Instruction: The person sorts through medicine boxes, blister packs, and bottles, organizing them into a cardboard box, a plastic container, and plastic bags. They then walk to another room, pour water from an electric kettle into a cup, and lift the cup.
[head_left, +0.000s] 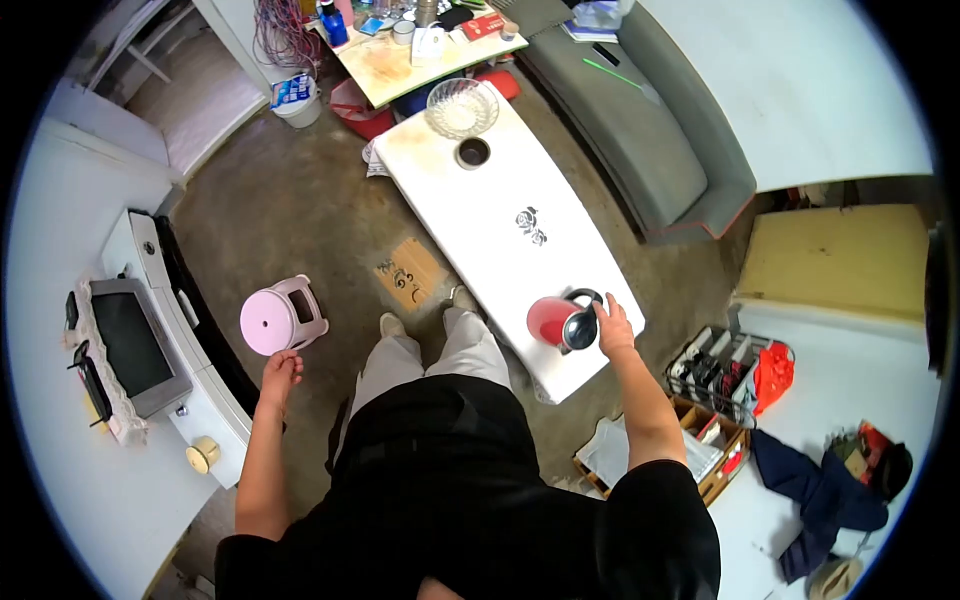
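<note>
A red kettle (549, 320) with a black lid and black handle stands near the close end of the white table (500, 215). My right hand (615, 327) is at the kettle's handle, fingers apart; whether they touch it is hard to tell. On the left, my left hand (283, 370) hangs beside the pink stool (268, 322), its fingers curled, and anything in them is too small to make out. Toward the table's far end are a dark round cup (473, 153) and a clear glass bowl (462, 108).
A grey sofa (620, 130) runs along the table's far right side. Beyond the table is a cluttered desk (385, 70). Cardboard (410, 275) lies on the floor. A wire rack (725, 370) and wooden crate (725, 475) stand at right, a television (135, 345) at left.
</note>
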